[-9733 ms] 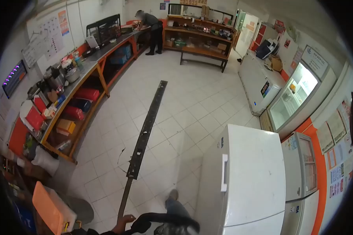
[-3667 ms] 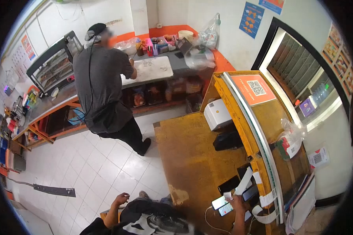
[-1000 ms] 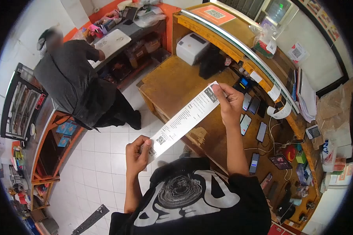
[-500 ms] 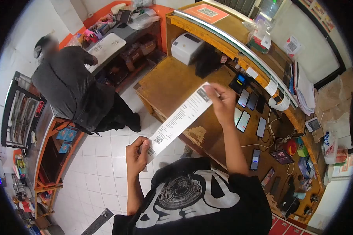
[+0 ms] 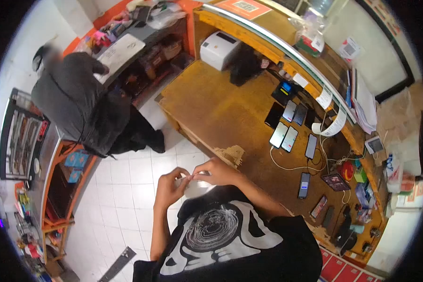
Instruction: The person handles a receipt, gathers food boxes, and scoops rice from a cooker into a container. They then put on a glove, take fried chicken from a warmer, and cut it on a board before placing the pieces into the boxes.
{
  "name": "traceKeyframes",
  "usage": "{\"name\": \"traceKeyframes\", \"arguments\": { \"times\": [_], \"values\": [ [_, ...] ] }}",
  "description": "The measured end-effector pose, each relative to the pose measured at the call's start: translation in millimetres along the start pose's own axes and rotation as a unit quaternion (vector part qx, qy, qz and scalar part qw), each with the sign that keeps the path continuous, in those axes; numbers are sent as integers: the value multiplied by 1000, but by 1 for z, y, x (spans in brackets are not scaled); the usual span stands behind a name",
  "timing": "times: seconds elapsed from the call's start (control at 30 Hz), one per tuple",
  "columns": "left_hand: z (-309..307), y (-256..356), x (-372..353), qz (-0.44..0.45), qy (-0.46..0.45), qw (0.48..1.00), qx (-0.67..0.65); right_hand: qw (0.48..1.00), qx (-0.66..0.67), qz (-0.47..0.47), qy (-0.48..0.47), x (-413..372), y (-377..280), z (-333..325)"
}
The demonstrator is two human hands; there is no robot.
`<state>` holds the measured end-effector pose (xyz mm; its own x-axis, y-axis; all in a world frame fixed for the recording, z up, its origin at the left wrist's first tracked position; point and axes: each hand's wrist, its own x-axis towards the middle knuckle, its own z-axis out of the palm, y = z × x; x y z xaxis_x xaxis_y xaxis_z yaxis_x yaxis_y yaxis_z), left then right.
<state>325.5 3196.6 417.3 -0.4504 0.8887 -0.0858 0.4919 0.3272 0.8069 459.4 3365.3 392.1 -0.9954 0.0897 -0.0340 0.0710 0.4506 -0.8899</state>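
Observation:
My left hand (image 5: 172, 187) and my right hand (image 5: 216, 172) meet in front of my chest, above the tiled floor and left of the desk's edge. Between them is the white printed paper strip (image 5: 196, 189), now bent into a curve that hangs below the fingers. The fingertips of both hands pinch its upper edge close together. Its printing is not readable from here.
The wooden desk (image 5: 207, 108) on the right bears several phones (image 5: 289, 138), cables and a white label printer (image 5: 219, 50). At the left a person in dark clothes (image 5: 75, 89) leans over a grey counter (image 5: 148, 35). A shelf unit (image 5: 56, 188) stands at far left.
The strip was stretched out flat between my hands; now it is bent. My right hand has come down and left to meet my left hand, and the view has shifted slightly.

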Motion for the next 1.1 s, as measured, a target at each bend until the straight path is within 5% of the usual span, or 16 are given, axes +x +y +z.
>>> {"name": "traceKeyframes", "arguments": {
  "times": [0.1, 0.3, 0.53, 0.87, 1.1],
  "values": [
    [-1, -2, 3, 31, 39, 993, -105, 999, 43, 0, 21, -2, -10, -1],
    [-15, 21, 6, -13, 32, 993, -116, 983, 46, -52, 171, 4, -28, 2],
    [-4, 14, 9, 68, 89, 993, -44, 985, 44, 59, 156, 0, -32, 2],
    [5, 14, 10, 75, 90, 991, -62, 981, 14, -12, 195, 0, -24, 14],
    [17, 12, 12, 68, 121, 987, -83, 959, 160, 39, 230, 1, -15, 25]
  ]
}}
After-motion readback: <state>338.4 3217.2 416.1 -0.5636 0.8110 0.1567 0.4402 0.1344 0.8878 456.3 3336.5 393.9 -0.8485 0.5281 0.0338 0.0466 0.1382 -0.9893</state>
